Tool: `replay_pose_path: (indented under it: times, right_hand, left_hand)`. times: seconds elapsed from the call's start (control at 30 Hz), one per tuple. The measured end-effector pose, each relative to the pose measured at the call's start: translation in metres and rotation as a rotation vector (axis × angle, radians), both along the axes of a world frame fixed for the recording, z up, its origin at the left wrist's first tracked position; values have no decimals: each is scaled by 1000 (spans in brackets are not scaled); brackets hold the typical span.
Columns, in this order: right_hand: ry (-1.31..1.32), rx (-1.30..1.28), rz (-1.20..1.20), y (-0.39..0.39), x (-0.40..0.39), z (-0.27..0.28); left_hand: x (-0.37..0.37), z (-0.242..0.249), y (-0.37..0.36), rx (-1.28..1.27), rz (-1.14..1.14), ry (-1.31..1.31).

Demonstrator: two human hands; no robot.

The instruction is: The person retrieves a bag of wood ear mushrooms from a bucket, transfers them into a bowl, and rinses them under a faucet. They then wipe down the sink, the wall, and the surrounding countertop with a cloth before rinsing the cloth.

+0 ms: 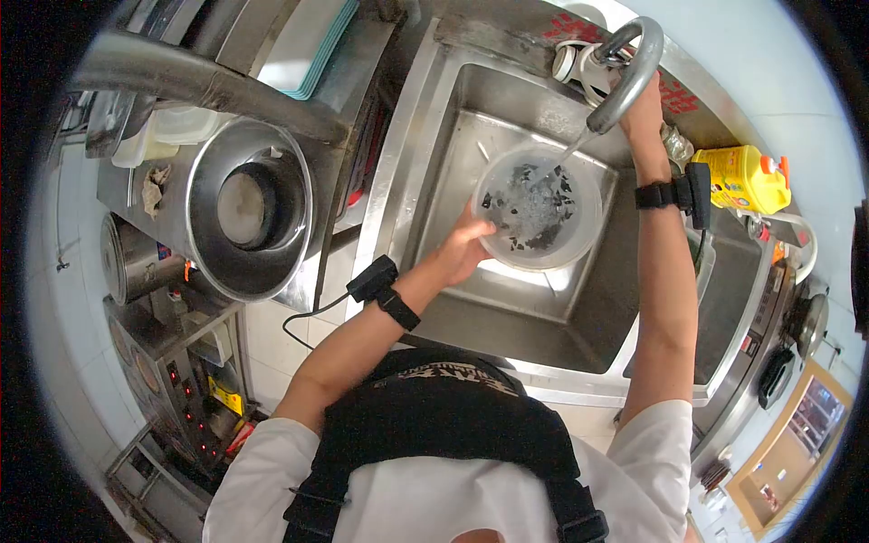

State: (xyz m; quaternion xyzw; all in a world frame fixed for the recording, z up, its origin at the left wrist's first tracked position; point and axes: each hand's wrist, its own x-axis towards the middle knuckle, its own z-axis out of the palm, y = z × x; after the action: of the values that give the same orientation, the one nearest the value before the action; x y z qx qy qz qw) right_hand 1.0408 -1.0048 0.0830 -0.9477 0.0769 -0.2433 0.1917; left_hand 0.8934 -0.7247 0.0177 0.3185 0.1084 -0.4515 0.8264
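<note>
Water runs from the curved metal faucet into a round translucent plastic tub in the sink. Dark, flaky pieces float in the bubbling water inside it. My left hand grips the tub's left side, its thumb over the rim and the other fingers mostly hidden below. At the back of the sink, my right hand reaches up beside the faucet's base. The spout hides its fingers, so whether they grip the faucet is not visible.
The tub is over the left basin of a steel sink. A yellow jug stands right of my right wrist, and white containers sit behind the basin. On the left are a large metal bowl and stacked trays.
</note>
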Motion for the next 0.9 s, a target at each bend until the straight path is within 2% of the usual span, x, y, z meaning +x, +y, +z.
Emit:
replay_pose_path:
  times: [0.1,0.2,0.4,0.8,0.9]
  right_hand:
    - [43,-130,71,-6,3,-8]
    - [136,-124,51,-8,2,-13]
    - [22,-128,97,-12,5,-23]
    - [-4,-35,119,-15,2,-27]
    - [57,-114,123,-25,-2,-31]
  left_hand:
    - [-3,-4,0,-6,6,-26]
    - [-7,-7,1,11,8,20]
    - [-11,-11,4,11,25,38]
    - [-13,-26,10,65,15,41]
    - [-12,-25,9,78,20,33]
